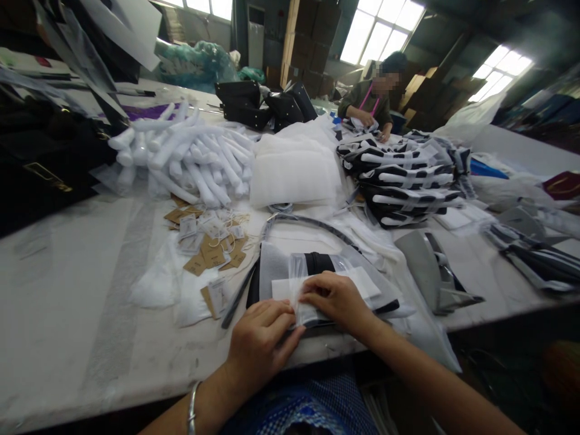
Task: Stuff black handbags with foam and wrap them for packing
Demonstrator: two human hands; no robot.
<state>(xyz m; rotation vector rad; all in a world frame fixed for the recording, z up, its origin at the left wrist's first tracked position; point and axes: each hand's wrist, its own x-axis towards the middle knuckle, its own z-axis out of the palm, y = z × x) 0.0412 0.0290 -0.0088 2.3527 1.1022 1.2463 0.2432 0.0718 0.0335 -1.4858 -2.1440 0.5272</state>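
My left hand (261, 339) and my right hand (336, 300) meet at the near edge of the table, both with fingers pinched on a small clear plastic sleeve (302, 284). The sleeve lies over a white card (357, 279) on top of a flat grey and black bag (317, 269) with a long dark strap (312, 222). A silver bangle (193, 408) circles my left wrist.
Brown paper tags (212, 251) and small clear packets lie left of the bag. Behind are white foam rolls (190, 151), a stack of white padding (292, 172) and a pile of black and white bags (408, 178). Another person (371, 99) works across the table.
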